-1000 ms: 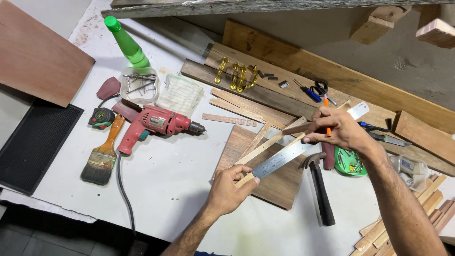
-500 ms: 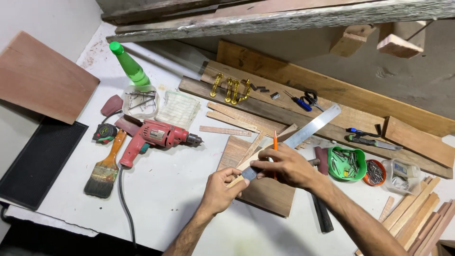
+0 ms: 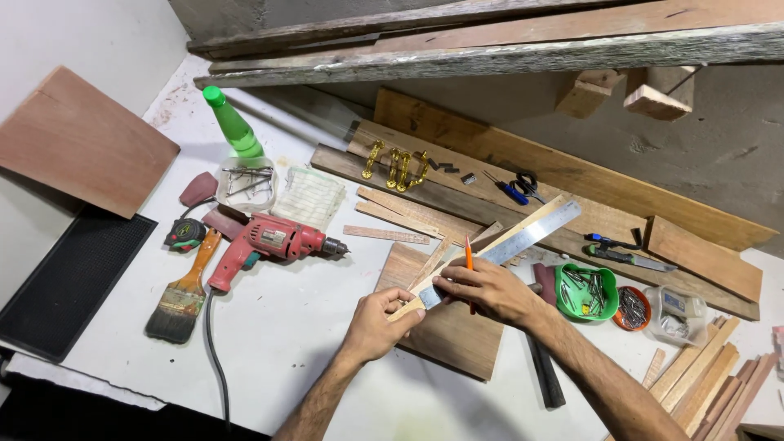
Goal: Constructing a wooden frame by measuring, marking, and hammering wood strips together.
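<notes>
Right hand [image 3: 488,290] drawn nearer, both hands pinching steel ruler [image 3: 510,245] and strip, red drill [image 3: 273,241] left, green bowl [image 3: 586,291] right

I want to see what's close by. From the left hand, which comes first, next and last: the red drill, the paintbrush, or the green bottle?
Measured from the left hand in the head view:
1. Red drill: nearest, up and to its left on the white table.
2. Paintbrush: farther left, beside the drill's cord.
3. Green bottle: farthest, lying near the back wall.
</notes>
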